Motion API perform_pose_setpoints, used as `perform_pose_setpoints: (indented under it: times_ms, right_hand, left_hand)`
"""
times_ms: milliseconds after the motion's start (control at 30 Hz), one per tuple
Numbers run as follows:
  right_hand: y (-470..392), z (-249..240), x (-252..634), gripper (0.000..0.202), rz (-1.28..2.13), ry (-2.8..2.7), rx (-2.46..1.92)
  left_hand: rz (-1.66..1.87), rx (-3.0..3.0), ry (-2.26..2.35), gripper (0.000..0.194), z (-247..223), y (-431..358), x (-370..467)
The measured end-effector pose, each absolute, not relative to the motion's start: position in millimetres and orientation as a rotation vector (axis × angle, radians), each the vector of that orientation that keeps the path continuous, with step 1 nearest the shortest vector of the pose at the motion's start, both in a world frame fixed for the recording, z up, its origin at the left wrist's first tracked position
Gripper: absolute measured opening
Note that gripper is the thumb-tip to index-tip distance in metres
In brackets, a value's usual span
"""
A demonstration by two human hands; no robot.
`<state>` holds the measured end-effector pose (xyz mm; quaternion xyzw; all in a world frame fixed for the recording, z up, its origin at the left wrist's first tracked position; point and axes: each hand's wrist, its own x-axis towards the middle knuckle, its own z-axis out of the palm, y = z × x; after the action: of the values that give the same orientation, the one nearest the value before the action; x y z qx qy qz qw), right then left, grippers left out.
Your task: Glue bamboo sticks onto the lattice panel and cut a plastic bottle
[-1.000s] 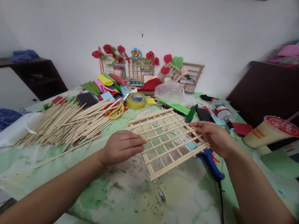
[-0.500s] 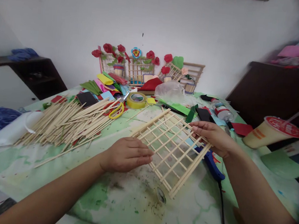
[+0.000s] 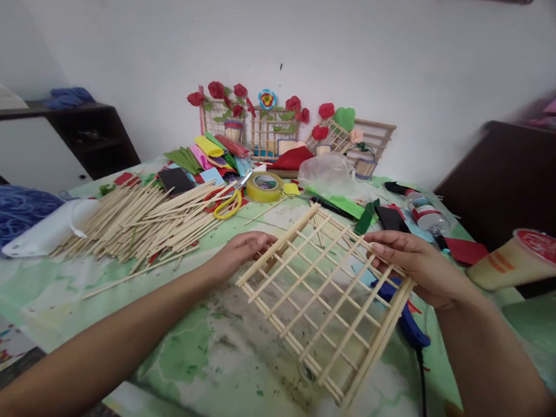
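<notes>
A lattice panel of thin wooden sticks is held tilted above the table. My right hand pinches its far right edge, thumb on top and fingers beneath. At the panel's left edge is my left hand, its fingers curled behind the doubled side sticks and partly hidden by them. Beneath the panel's right side lies a blue-handled tool with a black cord, its front end hidden by the lattice. A small round clear object shows through the lower bars.
Left of the panel lies a heap of loose sticks. Behind are yellow-handled scissors, a tape roll and a plastic bag. A lidded cup and a bottle stand or lie at right. Stick frames with paper flowers line the wall.
My left hand has gone from lying over the panel's near left edge to curling around its left side sticks. The panel has come nearer and turned slightly. The camera view has shifted left.
</notes>
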<state>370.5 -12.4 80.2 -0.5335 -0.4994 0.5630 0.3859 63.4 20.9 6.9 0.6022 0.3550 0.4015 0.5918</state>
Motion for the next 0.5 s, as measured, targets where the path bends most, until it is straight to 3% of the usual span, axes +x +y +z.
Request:
perform_pose_setpoints:
  times_ms: [133,267,367,500]
  right_hand:
    - [-14.9,81.3,364.7,0.043,1.429,-1.249,-1.360]
    - [-14.1,79.4,365.2,0.045,1.387,-1.277,-1.380]
    - [-13.3,79.1,366.3,0.047,1.368,-1.309,-1.401]
    - [-13.4,80.4,365.5,0.047,1.371,-1.301,-1.406]
  left_hand:
    - [0.895,1.225,0.790,0.046,8.6,14.8,67.7]
    - [1.110,1.123,0.827,0.040,-1.0,24.1,65.9]
    - [1.129,1.200,0.858,0.047,-9.9,32.6,63.7]
    - [0.893,1.321,0.740,0.060,-10.5,32.0,64.3]
